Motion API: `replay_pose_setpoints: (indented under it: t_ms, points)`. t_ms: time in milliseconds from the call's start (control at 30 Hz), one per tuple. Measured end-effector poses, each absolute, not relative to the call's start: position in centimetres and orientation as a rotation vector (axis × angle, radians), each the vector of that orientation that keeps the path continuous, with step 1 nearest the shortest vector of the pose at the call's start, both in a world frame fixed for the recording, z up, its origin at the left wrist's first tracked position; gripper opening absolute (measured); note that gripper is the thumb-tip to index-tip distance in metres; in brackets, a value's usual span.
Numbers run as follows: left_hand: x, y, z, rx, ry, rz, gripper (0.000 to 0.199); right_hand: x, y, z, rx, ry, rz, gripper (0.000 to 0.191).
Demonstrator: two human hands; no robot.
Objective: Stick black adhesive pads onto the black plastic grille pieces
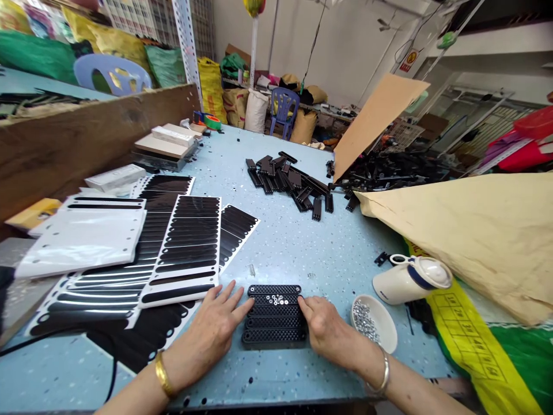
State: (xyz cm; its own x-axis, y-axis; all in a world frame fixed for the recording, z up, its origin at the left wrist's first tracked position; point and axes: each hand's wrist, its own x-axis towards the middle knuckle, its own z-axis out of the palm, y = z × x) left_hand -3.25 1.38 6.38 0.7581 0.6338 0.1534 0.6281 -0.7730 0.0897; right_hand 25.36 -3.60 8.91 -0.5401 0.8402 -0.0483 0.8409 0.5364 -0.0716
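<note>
Several black textured strips [274, 321] lie side by side in a block near the table's front edge. A cluster of small silver nuts [277, 300] rests on the upper strips. My left hand [220, 323] is spread at the block's left side, its thumb and fingertips by the upper left corner, holding nothing. On the right side, my right hand [322, 325] has its index fingertip against the upper right end of a strip, the other fingers curled under; whether anything is inside them is hidden. A white bowl [389, 331] of small metal pieces sits right of my right hand.
Sheets of black strip stickers [185, 248] cover the left. A pile of black parts [289, 181] lies farther back. A white mug [410, 279] lies at the right beside brown paper [466, 230] and a yellow-green sack [475, 346]. A wooden board [99, 138] borders the left.
</note>
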Motion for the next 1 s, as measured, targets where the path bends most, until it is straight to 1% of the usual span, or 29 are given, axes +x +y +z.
replay_pose_setpoints:
  t_ms: [33, 100, 167, 200, 300, 400, 467, 533, 633, 833, 933, 1000]
  points:
    - [-3.1, 1.5, 6.6, 2.934, 1.012, 0.235, 0.06, 25.3, -3.6, 9.0, 1.49, 2.743, -0.132, 0.047]
    - [-2.9, 1.8, 6.9, 2.986, 0.918, 0.179, 0.05, 25.3, -3.7, 9.0, 1.438, 2.739, -0.088, 0.052]
    - [-3.1, 2.2, 7.0, 3.016, 0.85, 0.154, 0.046, 25.4, -3.6, 9.0, 1.42, 2.753, -0.06, 0.056]
    - [-3.3, 2.4, 6.9, 3.015, 0.845, 0.148, 0.046, 25.4, -3.5, 9.0, 1.45, 2.766, -0.081, 0.053]
    - [-3.9, 3.0, 6.8, 2.96, 0.919, 0.177, 0.055, 25.4, -2.8, 8.8, 1.685, 2.8, -0.227, 0.027]
    - [-3.4, 2.9, 6.9, 2.908, 0.968, 0.389, 0.064, 24.7, -1.8, 8.7, 1.88, 2.844, -0.268, 0.023]
    - [-2.0, 2.4, 7.0, 2.873, 0.913, 0.536, 0.064, 23.6, -1.2, 8.7, 1.868, 2.884, -0.221, 0.021]
    - [-0.3, 2.0, 7.1, 2.83, 0.842, 0.587, 0.059, 22.4, -0.9, 8.8, 1.794, 2.872, -0.179, 0.021]
    - [1.8, 1.5, 6.8, 2.778, 0.812, 0.558, 0.051, 21.0, -0.9, 9.5, 1.673, 2.775, -0.158, 0.021]
    - [1.0, 0.3, 7.0, 2.736, 0.673, 0.483, 0.061, 21.5, -3.6, 10.6, 1.556, 2.787, -0.22, 0.027]
    - [-0.2, -0.3, 7.7, 2.673, 0.593, 0.56, 0.06, 22.4, -4.3, 9.9, 1.648, 2.834, -0.268, 0.027]
    - [-0.4, -0.4, 8.0, 2.632, 0.64, 0.622, 0.059, 22.7, -4.0, 9.4, 1.763, 2.831, -0.243, 0.031]
